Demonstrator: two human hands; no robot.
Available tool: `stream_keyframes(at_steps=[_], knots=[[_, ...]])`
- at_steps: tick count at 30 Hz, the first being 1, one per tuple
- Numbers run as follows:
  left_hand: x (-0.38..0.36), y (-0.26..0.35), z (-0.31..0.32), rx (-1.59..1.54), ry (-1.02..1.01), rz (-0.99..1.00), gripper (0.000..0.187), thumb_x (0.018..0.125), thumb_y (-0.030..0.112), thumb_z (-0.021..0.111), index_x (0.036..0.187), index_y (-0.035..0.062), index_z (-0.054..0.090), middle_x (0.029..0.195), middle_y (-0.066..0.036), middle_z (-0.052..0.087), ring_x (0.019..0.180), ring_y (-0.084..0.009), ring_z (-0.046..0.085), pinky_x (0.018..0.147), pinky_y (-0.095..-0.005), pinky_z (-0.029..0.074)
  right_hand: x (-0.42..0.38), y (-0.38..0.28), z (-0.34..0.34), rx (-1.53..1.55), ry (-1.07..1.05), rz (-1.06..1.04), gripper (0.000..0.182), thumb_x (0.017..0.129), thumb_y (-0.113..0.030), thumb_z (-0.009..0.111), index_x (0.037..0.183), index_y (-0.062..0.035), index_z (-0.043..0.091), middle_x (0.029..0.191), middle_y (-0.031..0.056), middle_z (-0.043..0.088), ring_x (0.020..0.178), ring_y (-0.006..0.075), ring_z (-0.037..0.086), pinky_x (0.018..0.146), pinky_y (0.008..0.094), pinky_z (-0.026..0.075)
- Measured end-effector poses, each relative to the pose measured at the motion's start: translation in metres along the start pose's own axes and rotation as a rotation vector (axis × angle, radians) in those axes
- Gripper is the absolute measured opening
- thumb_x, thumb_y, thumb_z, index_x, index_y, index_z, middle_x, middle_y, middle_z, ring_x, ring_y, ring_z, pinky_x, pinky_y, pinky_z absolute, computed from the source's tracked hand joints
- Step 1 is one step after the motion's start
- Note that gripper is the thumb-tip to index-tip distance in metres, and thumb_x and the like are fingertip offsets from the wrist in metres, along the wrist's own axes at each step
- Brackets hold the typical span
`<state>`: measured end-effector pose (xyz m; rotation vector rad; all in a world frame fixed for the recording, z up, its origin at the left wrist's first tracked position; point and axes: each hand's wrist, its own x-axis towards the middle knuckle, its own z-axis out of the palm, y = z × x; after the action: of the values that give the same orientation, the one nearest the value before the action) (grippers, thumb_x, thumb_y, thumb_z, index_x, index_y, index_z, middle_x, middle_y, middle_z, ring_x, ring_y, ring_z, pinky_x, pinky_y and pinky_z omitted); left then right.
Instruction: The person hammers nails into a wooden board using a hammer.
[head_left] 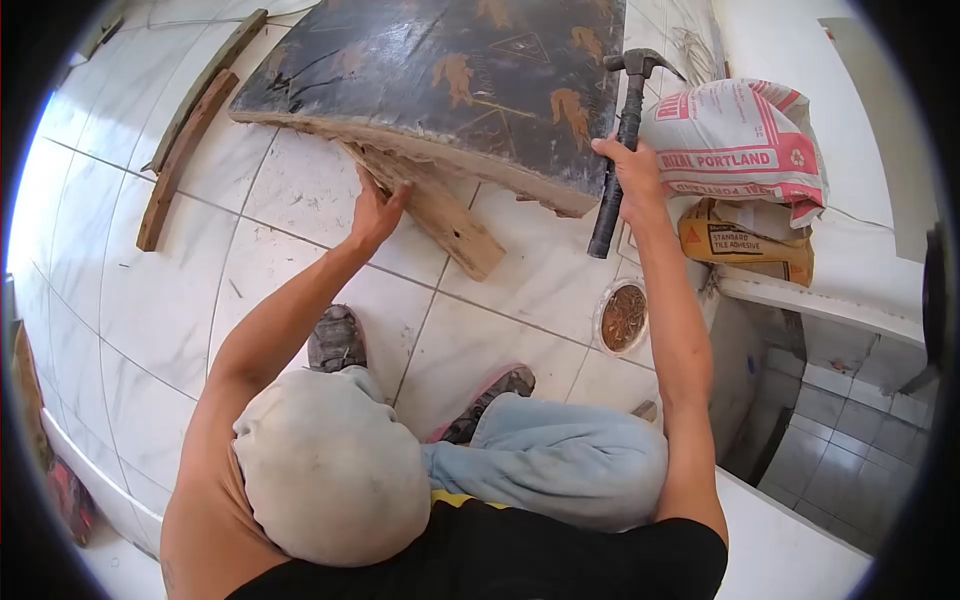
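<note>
A claw hammer [630, 120] with a black handle is gripped in my right hand [633, 178], its head pointing away from me. That hand is beside the right edge of a dark, printed plywood panel [450, 80] with a rough, crusted near edge. My left hand [378, 212] holds the side of a wooden plank [440, 215], thumb over its upper face and fingers on its left edge. The plank slants out from beneath the panel, and its far end is hidden there.
Two lengths of lumber [185, 160] lie on the tiled floor at left. A round container of nails [624, 316] stands near my right forearm. Behind it are a cement bag [735, 150] and a tile adhesive bag [750, 243]. A tiled recess [830, 420] drops away at right.
</note>
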<state>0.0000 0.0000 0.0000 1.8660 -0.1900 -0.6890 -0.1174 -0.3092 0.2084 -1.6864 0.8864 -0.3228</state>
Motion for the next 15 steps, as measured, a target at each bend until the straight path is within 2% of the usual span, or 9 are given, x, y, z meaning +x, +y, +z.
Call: stream_keyframes(at_steps=[2, 6, 8, 9, 11, 13, 14, 15], knots=[[-0.004, 0.002, 0.009, 0.08, -0.056, -0.071, 0.105, 0.095, 0.041, 0.065, 0.155, -0.0105, -0.003, 0.118, -0.031, 0.068, 0.111, -0.0435, 0.067, 0.094, -0.0411, 0.052, -0.002, -0.018, -0.004, -0.03, 0.017, -0.032, 0.019, 0.081, -0.01, 0.078, 0.089, -0.0084, 0.06, 0.079, -0.0017, 0.053, 0.069, 0.01, 0.05, 0.067, 0.0282, 0.042], [-0.002, -0.013, 0.015, 0.09, -0.057, 0.059, 0.104, 0.095, 0.038, 0.064, 0.154, -0.013, -0.004, 0.112, -0.032, 0.069, 0.102, -0.0433, 0.069, 0.088, -0.0433, 0.054, -0.019, -0.052, 0.023, 0.027, 0.016, -0.108, 0.018, 0.081, -0.008, 0.077, 0.086, -0.0089, 0.06, 0.077, -0.0029, 0.053, 0.067, 0.0093, 0.048, 0.063, 0.0283, 0.04], [-0.001, -0.013, 0.03, 0.052, -0.093, 0.164, 0.103, 0.095, 0.036, 0.064, 0.154, -0.0134, -0.004, 0.111, -0.032, 0.069, 0.098, -0.0442, 0.07, 0.085, -0.045, 0.054, -0.017, -0.051, 0.021, -0.007, 0.026, -0.142, 0.018, 0.083, -0.008, 0.077, 0.089, -0.0083, 0.061, 0.08, -0.0026, 0.056, 0.072, 0.0091, 0.051, 0.067, 0.0271, 0.042], [-0.004, -0.01, 0.036, 0.047, -0.11, 0.164, 0.103, 0.095, 0.036, 0.064, 0.154, -0.0134, -0.004, 0.111, -0.032, 0.069, 0.098, -0.0442, 0.07, 0.085, -0.045, 0.054, -0.014, -0.048, 0.02, -0.034, 0.008, -0.164, 0.017, 0.084, -0.008, 0.078, 0.091, -0.0076, 0.062, 0.083, -0.0024, 0.058, 0.076, 0.0088, 0.054, 0.072, 0.0259, 0.043], [-0.009, -0.007, 0.039, 0.126, -0.18, 0.094, 0.103, 0.094, 0.035, 0.064, 0.154, -0.0125, -0.006, 0.112, -0.033, 0.069, 0.097, -0.0463, 0.07, 0.085, -0.0454, 0.055, -0.008, -0.033, 0.019, -0.065, -0.01, -0.166, 0.017, 0.084, -0.008, 0.077, 0.091, -0.0072, 0.062, 0.083, -0.0025, 0.058, 0.076, 0.0088, 0.053, 0.072, 0.0262, 0.043], [-0.01, -0.008, 0.048, 0.141, -0.179, 0.127, 0.103, 0.095, 0.035, 0.064, 0.154, -0.0118, -0.006, 0.113, -0.033, 0.069, 0.099, -0.0467, 0.069, 0.086, -0.0454, 0.055, -0.003, -0.02, 0.026, -0.081, -0.017, -0.132, 0.015, 0.084, -0.007, 0.076, 0.089, -0.0076, 0.062, 0.082, -0.0026, 0.057, 0.075, 0.0084, 0.052, 0.071, 0.0266, 0.043], [-0.011, -0.009, 0.055, 0.145, -0.177, 0.149, 0.103, 0.095, 0.035, 0.064, 0.154, -0.0111, -0.007, 0.113, -0.033, 0.068, 0.1, -0.0471, 0.069, 0.087, -0.0453, 0.055, -0.002, -0.013, 0.03, -0.068, 0.012, -0.155, 0.014, 0.08, -0.005, 0.073, 0.082, -0.0075, 0.06, 0.074, -0.0021, 0.054, 0.065, 0.0089, 0.049, 0.061, 0.0282, 0.041], [-0.013, -0.007, 0.057, 0.145, -0.182, 0.151, 0.103, 0.095, 0.035, 0.064, 0.154, -0.0111, -0.007, 0.113, -0.033, 0.068, 0.1, -0.0471, 0.069, 0.087, -0.0453, 0.055, -0.001, -0.004, 0.029, -0.069, 0.017, -0.155, 0.014, 0.08, -0.005, 0.073, 0.082, -0.0075, 0.06, 0.074, -0.0021, 0.054, 0.065, 0.0089, 0.049, 0.061, 0.0282, 0.041]])
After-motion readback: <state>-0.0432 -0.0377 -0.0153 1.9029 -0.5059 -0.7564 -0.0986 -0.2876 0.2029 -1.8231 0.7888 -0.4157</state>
